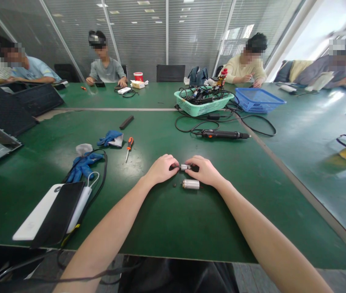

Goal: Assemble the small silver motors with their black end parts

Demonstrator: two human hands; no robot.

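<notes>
Just above the middle of the green table, my two hands meet at a small silver cylinder (185, 167), which looks like a motor housing. My right hand (205, 170) pinches it from the right, fingers closed. From the other side my left hand (163, 169) comes in with its fingertips pressed together at the cylinder's left end; what they grip there is too small to make out. Below the hands lies a larger silver cylinder (190, 184), resembling a small electric motor, on its side. A tiny dark piece (174, 185) sits left of it.
An orange screwdriver (129, 149), blue gloves (83, 166) and a black phone-like slab (60, 213) lie to the left. Beyond my hands are a corded power screwdriver (224, 134), a green basket (202, 109) of cables and a blue basket (260, 101). Several people sit around the table.
</notes>
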